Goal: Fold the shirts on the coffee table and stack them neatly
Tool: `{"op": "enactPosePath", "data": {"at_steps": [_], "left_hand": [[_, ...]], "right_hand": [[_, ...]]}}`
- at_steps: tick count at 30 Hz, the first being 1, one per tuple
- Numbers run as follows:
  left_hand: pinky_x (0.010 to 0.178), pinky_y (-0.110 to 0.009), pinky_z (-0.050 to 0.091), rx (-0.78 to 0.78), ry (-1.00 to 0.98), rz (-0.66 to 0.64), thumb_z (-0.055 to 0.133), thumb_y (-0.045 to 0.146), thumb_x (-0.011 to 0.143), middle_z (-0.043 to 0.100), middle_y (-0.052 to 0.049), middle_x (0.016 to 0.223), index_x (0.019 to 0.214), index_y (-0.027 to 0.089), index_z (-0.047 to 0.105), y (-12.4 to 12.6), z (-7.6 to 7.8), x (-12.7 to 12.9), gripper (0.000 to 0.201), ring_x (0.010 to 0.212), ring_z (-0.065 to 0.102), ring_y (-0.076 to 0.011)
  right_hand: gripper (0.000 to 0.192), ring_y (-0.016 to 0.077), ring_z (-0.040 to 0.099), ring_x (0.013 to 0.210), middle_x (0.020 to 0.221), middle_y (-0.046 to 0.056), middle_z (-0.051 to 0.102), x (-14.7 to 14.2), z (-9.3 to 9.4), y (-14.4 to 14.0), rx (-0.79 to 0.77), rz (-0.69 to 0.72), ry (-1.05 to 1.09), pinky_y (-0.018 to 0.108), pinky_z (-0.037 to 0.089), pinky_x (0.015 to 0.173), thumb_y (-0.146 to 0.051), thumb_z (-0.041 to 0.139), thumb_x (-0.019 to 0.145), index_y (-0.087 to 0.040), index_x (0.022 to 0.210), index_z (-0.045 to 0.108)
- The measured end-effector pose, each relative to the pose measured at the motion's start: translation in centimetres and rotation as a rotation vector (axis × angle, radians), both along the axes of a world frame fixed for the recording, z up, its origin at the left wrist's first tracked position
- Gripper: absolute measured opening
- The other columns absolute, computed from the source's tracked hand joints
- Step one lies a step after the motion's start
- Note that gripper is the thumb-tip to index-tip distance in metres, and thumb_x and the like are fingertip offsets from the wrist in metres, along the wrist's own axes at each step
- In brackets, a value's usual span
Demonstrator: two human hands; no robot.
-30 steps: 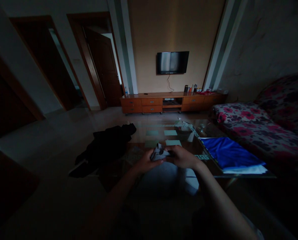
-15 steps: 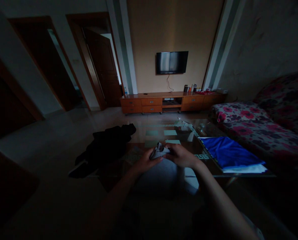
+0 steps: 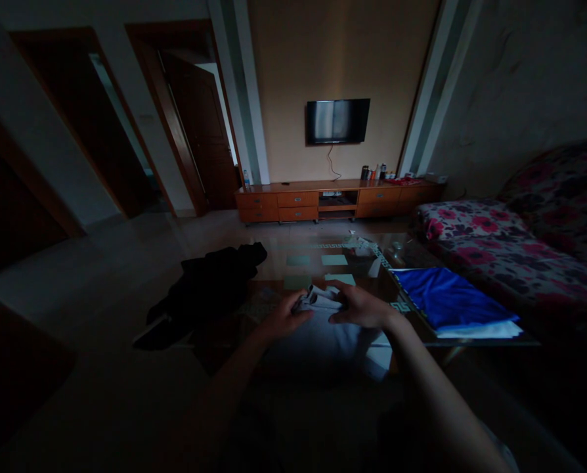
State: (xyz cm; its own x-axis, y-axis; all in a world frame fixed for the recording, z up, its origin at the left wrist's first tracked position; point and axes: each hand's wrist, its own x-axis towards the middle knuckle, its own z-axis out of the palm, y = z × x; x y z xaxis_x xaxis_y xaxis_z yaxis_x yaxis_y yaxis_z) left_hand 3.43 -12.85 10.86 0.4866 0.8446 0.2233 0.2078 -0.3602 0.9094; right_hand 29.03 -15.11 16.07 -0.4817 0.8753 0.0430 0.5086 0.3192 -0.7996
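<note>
Since 1 second ago our hands have shifted slightly up the glass coffee table (image 3: 323,253), and the small grey cloth (image 3: 318,301) now looks flatter between them. Our left hand (image 3: 283,316) and right hand (image 3: 360,307) both pinch it closed, over the pale garment (image 3: 323,345). We should keep its edges aligned and tension even as we fold.
</note>
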Motion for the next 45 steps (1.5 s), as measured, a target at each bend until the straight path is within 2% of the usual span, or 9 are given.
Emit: {"op": "enactPosePath", "data": {"at_steps": [3, 7, 10, 15, 22, 25, 30, 34, 45], "left_hand": [[0.104, -0.041, 0.045, -0.024, 0.008, -0.062, 0.084, 0.050, 0.070, 0.065, -0.012, 0.123, 0.128, 0.014, 0.060, -0.3, -0.2, 0.1, 0.072, 0.115, 0.060, -0.0294], [0.096, -0.038, 0.050, -0.046, 0.087, -0.166, 0.085, 0.052, 0.070, 0.068, -0.008, 0.109, 0.118, 0.015, 0.065, -0.9, 0.5, 0.2, 0.064, 0.104, 0.063, -0.0262], [0.101, -0.040, 0.048, -0.028, 0.070, -0.110, 0.083, 0.054, 0.072, 0.068, -0.010, 0.114, 0.121, 0.013, 0.065, -0.8, 0.8, 0.1, 0.066, 0.110, 0.062, -0.0280], [0.106, -0.042, 0.046, -0.075, -0.016, 0.000, 0.082, 0.055, 0.074, 0.066, -0.010, 0.126, 0.132, 0.015, 0.060, -0.4, 1.2, -0.4, 0.073, 0.119, 0.060, -0.0290], [0.112, -0.045, 0.042, 0.021, 0.037, 0.081, 0.080, 0.053, 0.076, 0.065, -0.015, 0.131, 0.130, 0.013, 0.063, -0.6, 1.4, -0.7, 0.069, 0.125, 0.058, -0.0328], [0.113, -0.047, 0.041, 0.036, 0.045, 0.109, 0.080, 0.051, 0.077, 0.065, -0.016, 0.131, 0.128, 0.013, 0.063, -0.4, 1.6, -1.0, 0.066, 0.127, 0.057, -0.0335], [0.102, -0.042, 0.049, 0.013, 0.070, 0.006, 0.071, 0.051, 0.086, 0.070, -0.011, 0.123, 0.125, 0.016, 0.064, 0.0, 3.5, -1.8, 0.053, 0.115, 0.064, -0.0290], [0.090, -0.037, 0.054, -0.024, 0.088, -0.040, 0.068, 0.053, 0.088, 0.073, -0.008, 0.116, 0.120, 0.016, 0.068, -0.2, 4.4, -2.0, 0.049, 0.105, 0.068, -0.0274], [0.093, -0.037, 0.054, -0.041, 0.084, -0.001, 0.070, 0.051, 0.087, 0.072, -0.009, 0.121, 0.123, 0.017, 0.067, 0.8, 5.4, -4.7, 0.050, 0.110, 0.066, -0.0274]], "right_hand": [[0.054, 0.0206, 0.067, 0.093, 0.105, 0.004, 0.073, -0.3, 0.1, -0.1, -0.007, 0.102, 0.003, 0.034, 0.052, 0.085, -0.029, 0.081, 0.073, -0.021, 0.124, 0.065], [0.039, 0.0225, 0.066, 0.092, 0.098, 0.004, 0.072, -0.3, 0.2, -0.2, 0.031, 0.039, -0.122, 0.035, 0.052, 0.085, -0.032, 0.087, 0.066, -0.020, 0.101, 0.074], [0.049, 0.0250, 0.063, 0.101, 0.107, 0.006, 0.069, 0.0, 0.4, -0.4, 0.126, -0.046, -0.165, 0.035, 0.050, 0.089, -0.035, 0.092, 0.058, -0.019, 0.100, 0.074], [0.041, 0.0187, 0.066, 0.086, 0.097, 0.002, 0.071, 0.3, 1.3, -0.9, -0.064, 0.078, -0.046, 0.029, 0.051, 0.076, -0.038, 0.079, 0.076, -0.020, 0.112, 0.068], [0.051, 0.0228, 0.068, 0.084, 0.093, 0.004, 0.075, 1.6, 2.1, -1.5, -0.118, -0.002, -0.201, 0.029, 0.052, 0.068, -0.032, 0.091, 0.056, -0.020, 0.103, 0.074], [0.040, 0.0220, 0.067, 0.080, 0.090, 0.005, 0.075, 3.0, 1.9, -1.3, -0.114, -0.036, -0.242, 0.029, 0.051, 0.066, -0.031, 0.088, 0.061, -0.020, 0.098, 0.076], [0.025, 0.0195, 0.062, 0.075, 0.080, 0.002, 0.070, 4.7, 1.9, -0.9, -0.027, 0.045, -0.101, 0.030, 0.050, 0.067, -0.044, 0.065, 0.088, -0.020, 0.089, 0.074], [0.034, 0.0191, 0.059, 0.075, 0.079, 0.002, 0.067, 5.2, 1.5, -0.4, 0.037, -0.039, -0.075, 0.031, 0.049, 0.067, -0.052, 0.063, 0.089, -0.019, 0.087, 0.070], [0.038, 0.0190, 0.064, 0.092, 0.101, 0.005, 0.071, 4.2, 1.9, -0.1, 0.051, -0.049, 0.206, 0.032, 0.052, 0.082, -0.048, 0.071, 0.085, -0.018, 0.110, 0.072]]}}
